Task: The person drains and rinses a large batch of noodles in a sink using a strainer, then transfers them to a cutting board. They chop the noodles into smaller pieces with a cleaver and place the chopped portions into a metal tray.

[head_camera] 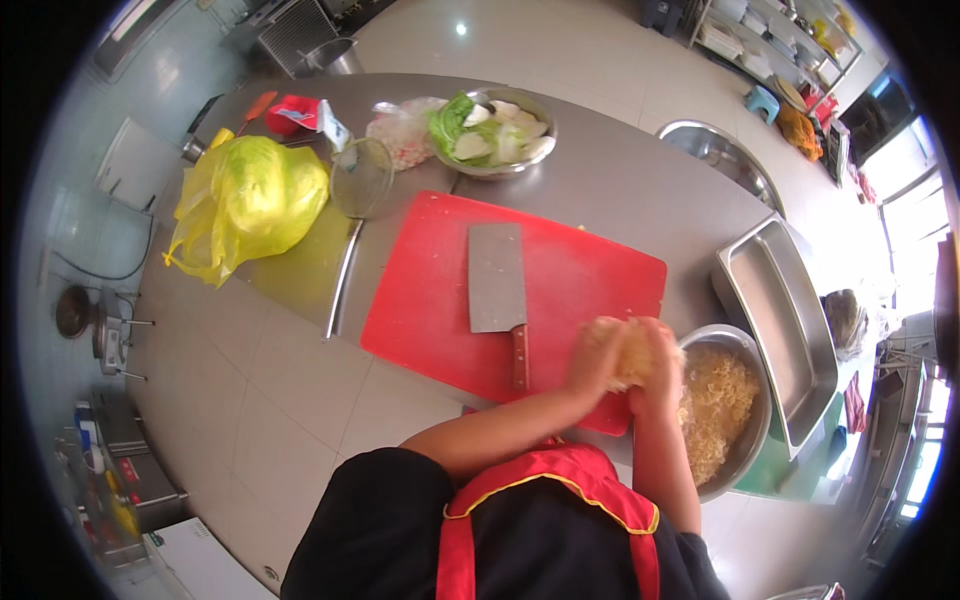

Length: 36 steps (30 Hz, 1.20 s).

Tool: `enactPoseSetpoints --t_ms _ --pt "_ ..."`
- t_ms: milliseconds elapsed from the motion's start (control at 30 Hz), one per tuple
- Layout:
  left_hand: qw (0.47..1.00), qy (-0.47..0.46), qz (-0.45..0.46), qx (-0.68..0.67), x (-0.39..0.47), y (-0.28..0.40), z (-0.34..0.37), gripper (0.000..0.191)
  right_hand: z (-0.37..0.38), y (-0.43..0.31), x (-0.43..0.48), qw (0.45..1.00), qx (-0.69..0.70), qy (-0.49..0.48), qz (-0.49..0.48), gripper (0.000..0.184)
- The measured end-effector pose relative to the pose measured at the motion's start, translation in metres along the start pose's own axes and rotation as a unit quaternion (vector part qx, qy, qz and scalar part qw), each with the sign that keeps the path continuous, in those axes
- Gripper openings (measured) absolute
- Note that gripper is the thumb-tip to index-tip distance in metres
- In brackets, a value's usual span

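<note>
Between my left hand point(596, 352) and my right hand point(661, 360), a clump of pale yellow, frilly food point(636, 364) is pressed, over the right edge of a red cutting board point(442, 277). Its exact kind cannot be told. Just right of my right hand stands a metal bowl point(761, 420) holding more of the same stringy, curly food point(720, 405), which looks wet. A cleaver point(496, 277) lies flat on the board, its wooden handle point(520, 356) towards me. Both hands are slightly blurred.
Beyond the board stand a bowl point(495, 174) of leafy greens and white slices, a bag of pink-and-white pieces point(401, 139) and a mesh strainer point(362, 180). A cabbage in a yellow bag point(259, 199) lies left. A deep steel pan point(784, 330) and a large basin point(720, 161) stand right.
</note>
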<state>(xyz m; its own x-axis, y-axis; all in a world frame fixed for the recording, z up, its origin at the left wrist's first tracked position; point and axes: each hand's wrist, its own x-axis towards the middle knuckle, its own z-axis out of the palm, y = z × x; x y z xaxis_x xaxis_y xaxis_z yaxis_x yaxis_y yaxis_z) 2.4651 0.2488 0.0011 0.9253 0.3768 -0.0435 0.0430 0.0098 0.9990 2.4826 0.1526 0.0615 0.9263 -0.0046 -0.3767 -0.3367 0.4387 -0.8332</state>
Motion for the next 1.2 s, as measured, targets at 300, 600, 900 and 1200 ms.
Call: enactPoseSetpoints --t_ms 300,600,900,1200 --pt "0.849 -0.004 -0.4 -0.346 0.051 -0.023 -0.243 0.056 0.178 0.114 0.045 0.931 -0.208 -0.138 0.266 0.077" --pt "0.87 -0.04 -0.427 -0.245 0.092 -0.024 -0.327 0.069 0.189 0.149 0.051 0.953 -0.197 -0.118 0.195 0.069" --pt "0.922 -0.04 -0.254 0.291 0.106 0.014 -0.345 0.08 0.174 0.156 0.03 0.736 -0.617 -0.122 -0.251 0.038" --pt "0.822 0.025 0.027 0.568 0.08 0.023 -0.333 0.047 0.187 0.135 0.043 0.578 -0.794 -0.138 -0.131 0.082"
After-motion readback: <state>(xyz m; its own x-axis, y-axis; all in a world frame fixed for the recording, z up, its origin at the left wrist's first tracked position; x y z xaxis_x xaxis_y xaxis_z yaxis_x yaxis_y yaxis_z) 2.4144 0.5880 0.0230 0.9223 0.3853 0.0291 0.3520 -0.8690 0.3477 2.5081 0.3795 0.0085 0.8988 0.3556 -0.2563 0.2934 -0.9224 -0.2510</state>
